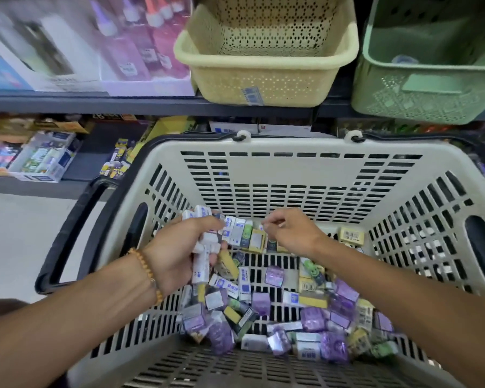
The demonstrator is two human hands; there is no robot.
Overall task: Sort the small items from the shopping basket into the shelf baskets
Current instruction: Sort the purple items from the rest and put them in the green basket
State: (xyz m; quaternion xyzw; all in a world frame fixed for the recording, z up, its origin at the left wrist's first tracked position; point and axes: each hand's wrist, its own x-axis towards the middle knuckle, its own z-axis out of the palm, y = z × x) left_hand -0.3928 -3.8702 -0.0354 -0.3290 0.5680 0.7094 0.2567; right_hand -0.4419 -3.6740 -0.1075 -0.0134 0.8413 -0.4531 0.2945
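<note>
A beige shopping basket (263, 169) with black handles fills the lower view and holds several small packets (266, 309) in white, purple, yellow and green. My left hand (179, 256) grips a bunch of white-and-blue packets (203, 247) over the basket's left side. My right hand (291, 233) hovers over the far row of packets, fingers curled with fingertips pinched together; whether they hold something small is unclear. On the shelf above stand a cream shelf basket (266, 68) and a green shelf basket (431, 79).
Bottles in boxes (140, 46) stand on the upper shelf at left. The lower shelf carries small boxed goods (45, 158). Pale floor (25, 233) shows left of the shopping basket.
</note>
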